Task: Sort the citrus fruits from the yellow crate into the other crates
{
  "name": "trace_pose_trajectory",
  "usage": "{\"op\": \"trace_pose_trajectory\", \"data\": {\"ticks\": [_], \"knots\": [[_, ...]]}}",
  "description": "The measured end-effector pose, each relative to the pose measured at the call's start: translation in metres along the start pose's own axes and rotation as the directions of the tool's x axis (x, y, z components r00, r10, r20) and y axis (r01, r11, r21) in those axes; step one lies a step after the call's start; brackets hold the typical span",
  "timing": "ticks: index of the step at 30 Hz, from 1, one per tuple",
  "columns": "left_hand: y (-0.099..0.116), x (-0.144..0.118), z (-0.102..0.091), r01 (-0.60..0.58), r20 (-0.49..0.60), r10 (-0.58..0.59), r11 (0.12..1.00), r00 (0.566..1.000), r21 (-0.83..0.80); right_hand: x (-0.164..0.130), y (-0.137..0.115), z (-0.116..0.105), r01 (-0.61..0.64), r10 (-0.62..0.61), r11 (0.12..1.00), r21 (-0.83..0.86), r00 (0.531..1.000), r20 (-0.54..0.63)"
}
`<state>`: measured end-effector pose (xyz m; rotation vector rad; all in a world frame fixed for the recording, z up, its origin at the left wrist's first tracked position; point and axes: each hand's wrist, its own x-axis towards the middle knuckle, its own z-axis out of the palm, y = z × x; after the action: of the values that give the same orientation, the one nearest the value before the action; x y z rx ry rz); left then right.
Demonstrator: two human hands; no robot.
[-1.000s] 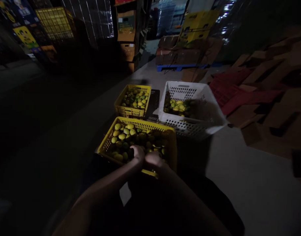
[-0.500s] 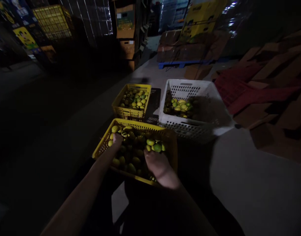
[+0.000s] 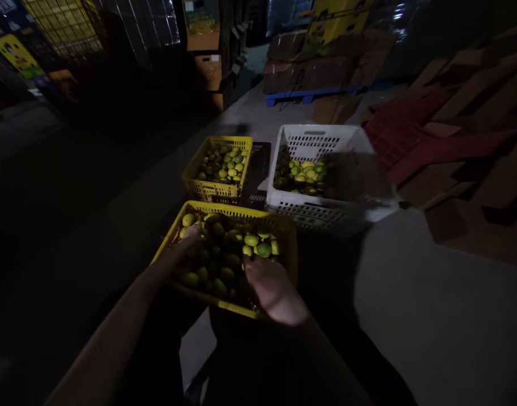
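Observation:
A yellow plastic crate (image 3: 279, 225) full of green and yellow limes (image 3: 258, 245) sits right in front of me. My left hand (image 3: 189, 237) reaches into its far left corner and rests on the fruit. My right hand (image 3: 273, 287) lies at the crate's near right side, fingers down among the limes. The dim light hides whether either hand grips a fruit. Beyond it stand a smaller yellow crate (image 3: 201, 189) and a white crate (image 3: 321, 211), both holding limes.
A black crate (image 3: 258, 169) lies between the two far crates. Flattened cardboard and red sheets (image 3: 427, 146) cover the floor at the right. A blue pallet (image 3: 309, 95) with boxes stands at the back, and stacked cartons (image 3: 207, 56) sit beside it. The left side is dark.
My hands were together at the crate's near edge a second ago. They have spread apart, the left to the far left corner, the right staying near. The view has tilted down slightly.

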<state>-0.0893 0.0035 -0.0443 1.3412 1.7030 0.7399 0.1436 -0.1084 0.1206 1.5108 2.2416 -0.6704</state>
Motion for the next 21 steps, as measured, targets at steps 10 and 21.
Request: {"op": "trace_pose_trajectory", "data": {"ticks": [10, 21], "knots": [[0.096, -0.119, -0.063, 0.211, 0.295, 0.017, 0.660, 0.955, -0.721, 0.016, -0.002, 0.006, 0.018, -0.019, 1.000, -0.016, 0.998, -0.060], [0.094, -0.142, -0.043, 0.122, 0.120, -0.247, -0.007, 0.962, -0.993, 0.023, 0.041, 0.043, -0.065, 0.064, 0.998, -0.024, 0.997, -0.032]]}}
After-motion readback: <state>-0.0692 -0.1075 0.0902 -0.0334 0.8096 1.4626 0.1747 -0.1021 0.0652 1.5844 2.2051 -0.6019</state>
